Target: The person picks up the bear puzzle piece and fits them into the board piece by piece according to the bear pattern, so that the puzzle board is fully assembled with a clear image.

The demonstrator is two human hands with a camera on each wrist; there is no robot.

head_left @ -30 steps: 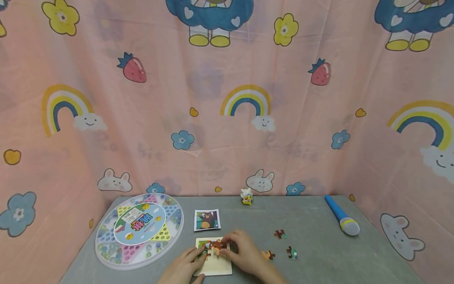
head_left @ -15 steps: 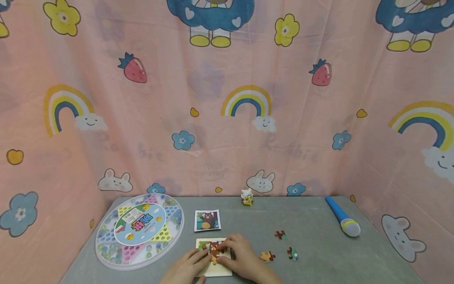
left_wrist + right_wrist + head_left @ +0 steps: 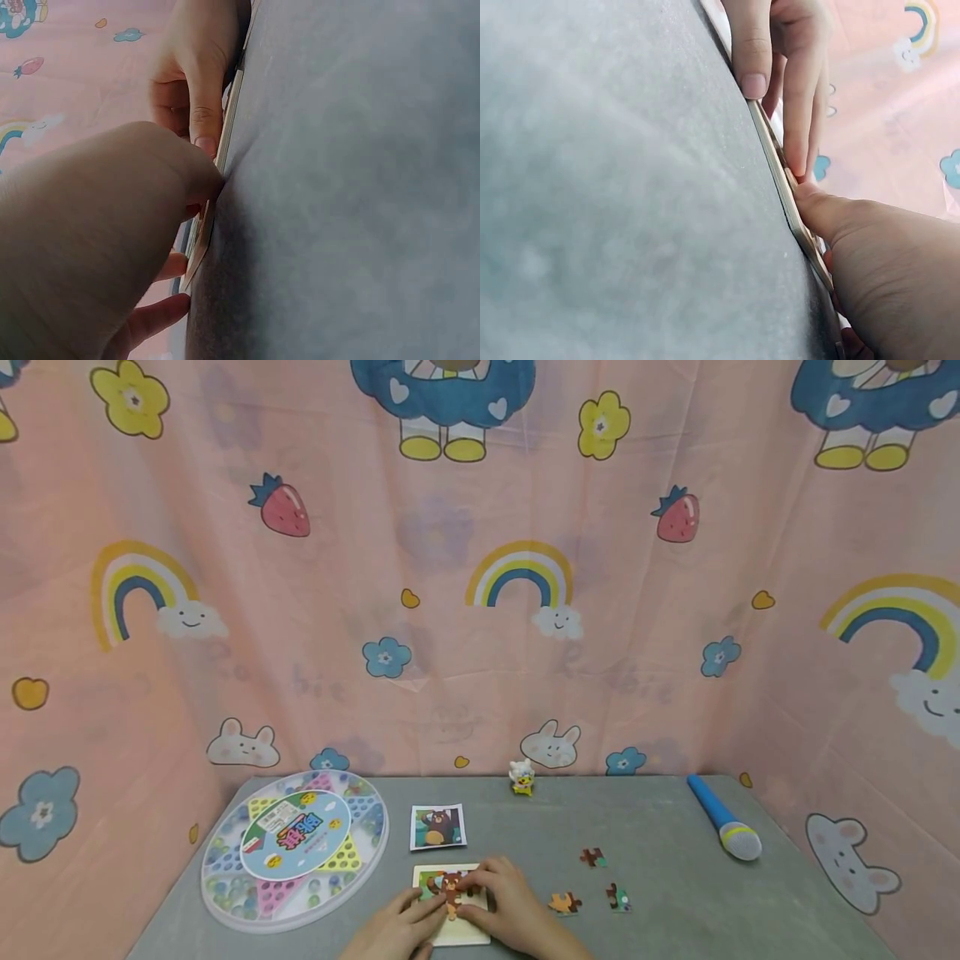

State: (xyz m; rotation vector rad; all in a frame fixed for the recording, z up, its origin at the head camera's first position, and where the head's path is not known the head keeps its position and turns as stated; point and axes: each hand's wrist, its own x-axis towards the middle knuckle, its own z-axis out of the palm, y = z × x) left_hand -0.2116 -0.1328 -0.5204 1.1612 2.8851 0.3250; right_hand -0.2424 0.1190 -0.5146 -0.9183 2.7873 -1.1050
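Observation:
A pale puzzle board lies at the table's front, with green and brown pieces along its upper part. My right hand pinches a brown bear puzzle piece between thumb and fingers, low over the board's middle. From the left, my left hand touches that piece with straight fingertips. In the right wrist view the left hand has its thumb at the board's edge, and the right hand has its thumb on the board's face side. Fingers hide part of the board.
Three loose pieces, one of them orange-brown, lie right of the hands. Behind the board is a bear picture card. A round marble game board stands left, a small figurine at the back, a blue microphone at the right.
The bear piece has turned upright and moved slightly left on the board, with the right hand. My left fingers have come against its left side. Over the last half second both hands have hardly moved.

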